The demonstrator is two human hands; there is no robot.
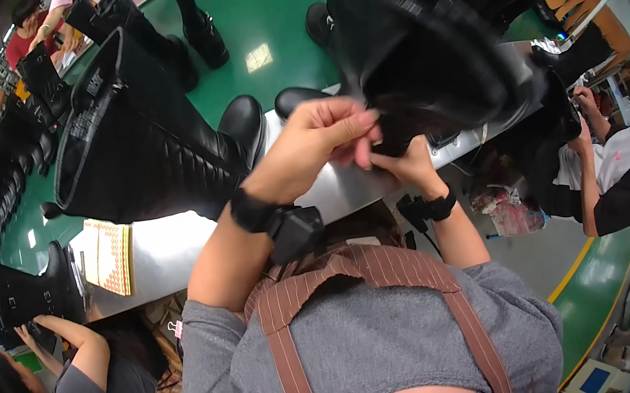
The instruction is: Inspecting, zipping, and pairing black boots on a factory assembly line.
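A tall black boot (430, 102) stands before me with its wide top opening toward me, its rim smeared by motion. My left hand (334, 129) is closed in a pinch beside the edge of that opening; what lies between its fingertips is too small to make out. Lower down, my right hand (408, 165) grips the boot's shaft at the near side, its fingers partly hidden by the leather. Another tall black boot (149, 147) with a ribbed panel leans to the left, its open top facing me. Both wrists wear black straps with devices.
A metal-edged work table (171, 251) with a green top (258, 69) carries several more black boots (202, 28). A stack of printed cards (110, 257) lies at the left. Co-workers sit at the left (93, 385) and right (606, 174), each handling black boots.
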